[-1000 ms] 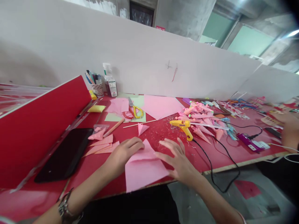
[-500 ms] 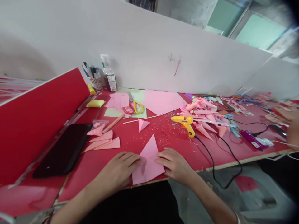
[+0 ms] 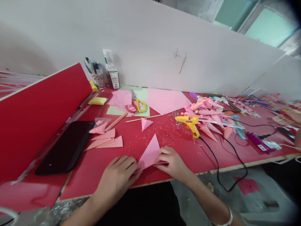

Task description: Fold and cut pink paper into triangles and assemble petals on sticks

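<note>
A pointed sheet of pink paper point(image 3: 150, 153) lies at the front of the red table, its tip facing away from me and its lower edge bent up. My left hand point(image 3: 122, 172) pinches the lower left corner between thumb and fingers. On the right side, my right hand point(image 3: 169, 162) grips the other lower corner, with the fingers closed over the fold. Just beyond the tip sits a small folded pink paper piece point(image 3: 146, 124). Several cut pink paper pieces point(image 3: 107, 139) lie in a stack to the left of my hands.
A yellow glue gun point(image 3: 190, 122) with a black cord lies right, before a heap of pink paper cones point(image 3: 209, 111). Yellow-handled scissors point(image 3: 141, 106) rest on paper at the back. A black phone point(image 3: 67, 147) is left. Another person's arm shows at the far right edge.
The paper's lower edge has been lifted and folded up from lying flat. Both hands have closed on its corners. The other person's hand has drawn back toward the right edge.
</note>
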Demonstrator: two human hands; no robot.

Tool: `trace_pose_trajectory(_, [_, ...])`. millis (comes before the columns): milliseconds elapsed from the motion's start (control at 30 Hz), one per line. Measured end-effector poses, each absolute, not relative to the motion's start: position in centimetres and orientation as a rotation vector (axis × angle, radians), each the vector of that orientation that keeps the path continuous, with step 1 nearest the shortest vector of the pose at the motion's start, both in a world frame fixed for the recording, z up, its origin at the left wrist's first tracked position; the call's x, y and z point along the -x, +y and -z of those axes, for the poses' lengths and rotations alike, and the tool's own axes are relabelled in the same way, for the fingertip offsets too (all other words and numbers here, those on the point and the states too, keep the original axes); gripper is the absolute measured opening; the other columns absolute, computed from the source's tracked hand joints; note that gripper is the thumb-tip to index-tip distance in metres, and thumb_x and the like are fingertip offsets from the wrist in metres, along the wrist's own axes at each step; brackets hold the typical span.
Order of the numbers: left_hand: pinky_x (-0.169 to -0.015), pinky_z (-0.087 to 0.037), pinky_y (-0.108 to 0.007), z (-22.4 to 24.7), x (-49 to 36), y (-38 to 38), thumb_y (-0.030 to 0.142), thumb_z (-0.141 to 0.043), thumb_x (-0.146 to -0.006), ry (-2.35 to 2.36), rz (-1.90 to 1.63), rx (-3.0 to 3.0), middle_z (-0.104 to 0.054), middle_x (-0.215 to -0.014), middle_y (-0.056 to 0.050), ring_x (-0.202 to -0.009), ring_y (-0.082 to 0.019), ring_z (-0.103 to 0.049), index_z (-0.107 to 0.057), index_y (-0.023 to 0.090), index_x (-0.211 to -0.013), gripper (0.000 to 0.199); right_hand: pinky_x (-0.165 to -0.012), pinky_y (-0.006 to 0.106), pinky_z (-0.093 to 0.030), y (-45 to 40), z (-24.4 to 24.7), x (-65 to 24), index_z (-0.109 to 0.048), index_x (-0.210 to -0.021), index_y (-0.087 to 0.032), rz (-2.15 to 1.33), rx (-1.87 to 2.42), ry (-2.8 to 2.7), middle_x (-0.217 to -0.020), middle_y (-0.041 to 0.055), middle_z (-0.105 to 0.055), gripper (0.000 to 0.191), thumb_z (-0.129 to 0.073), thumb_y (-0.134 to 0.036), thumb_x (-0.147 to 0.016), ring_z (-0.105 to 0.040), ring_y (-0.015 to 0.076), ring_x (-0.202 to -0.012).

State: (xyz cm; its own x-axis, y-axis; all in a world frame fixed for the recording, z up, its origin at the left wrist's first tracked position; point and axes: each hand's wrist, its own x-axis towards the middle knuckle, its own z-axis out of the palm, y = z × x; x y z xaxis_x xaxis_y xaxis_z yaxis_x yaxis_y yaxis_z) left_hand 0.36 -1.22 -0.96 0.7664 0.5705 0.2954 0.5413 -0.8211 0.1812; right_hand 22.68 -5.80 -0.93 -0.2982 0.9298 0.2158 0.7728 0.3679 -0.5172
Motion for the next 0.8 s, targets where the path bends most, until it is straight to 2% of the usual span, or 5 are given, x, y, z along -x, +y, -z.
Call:
trace_pose_trajectory(167, [-0.059,-0.038,-0.026,1.35,-0.99,-1.17,0.033,-0.048,-0.083,1.070,-0.542,-2.745,-0.057,-0.067,-0.001,-0.063,-0.014,-0.052,-0.056,0.018,-0.069,0.022,-0.064,0.025,-0.036,-5.13,0.84,-22.30,-0.056,-0.063,-0.017,-0.482,1.577,-2.114,-0.068,-0.0009,-0.057,0.024,-0.057,-0.036,-0.078,-0.052,0.0123,-0.067])
trace_pose_trajectory(367, [-0.053,-0.034,-0.024,1.31,-0.89,-1.03,0.034,-0.047,-0.082,1.204,-0.455,-2.602,-0.051,-0.062,0.001,-0.056,-0.013,-0.047,-0.051,0.018,-0.063,0.025,-0.066,0.026,-0.038,-4.75,0.97,-22.03,-0.057,-0.067,-0.017,-0.466,1.654,-2.004,-0.071,0.0005,-0.058,0.018,-0.060,-0.032,-0.075,-0.052,0.0146,-0.070])
trace_pose_trajectory(500, [-0.053,-0.032,-0.023,1.10,-0.87,-1.00,0.032,-0.048,-0.080,1.220,-0.397,-2.566,-0.049,-0.061,0.002,-0.055,-0.013,-0.045,-0.048,0.018,-0.061,0.023,-0.063,0.025,-0.037,-5.00,1.08,-22.11,-0.050,-0.059,-0.017,-0.405,1.720,-1.970,-0.068,0.0002,-0.051,0.022,-0.060,-0.030,-0.074,-0.049,0.0139,-0.067])
trace_pose_trajectory(633, [-0.056,-0.034,-0.024,0.94,-0.80,-0.81,0.029,-0.048,-0.078,1.203,-0.393,-2.545,-0.049,-0.063,0.002,-0.058,-0.013,-0.046,-0.047,0.018,-0.062,0.020,-0.063,0.025,-0.036,-5.45,0.96,-22.31,-0.045,-0.058,-0.017,-0.418,1.742,-1.949,-0.070,-0.0003,-0.048,0.023,-0.056,-0.025,-0.077,-0.046,0.0129,-0.068])
trace_pose_trajectory(800, [-0.060,-0.040,-0.026,1.02,-0.26,-0.67,0.025,-0.046,-0.079,1.211,-0.345,-2.573,-0.053,-0.071,0.000,-0.065,-0.015,-0.051,-0.050,0.018,-0.065,0.016,-0.064,0.026,-0.036,-5.64,1.01,-22.26,-0.045,-0.061,-0.017,-0.408,1.765,-1.952,-0.071,-0.0005,-0.048,0.023,-0.056,-0.026,-0.078,-0.046,0.0133,-0.070])
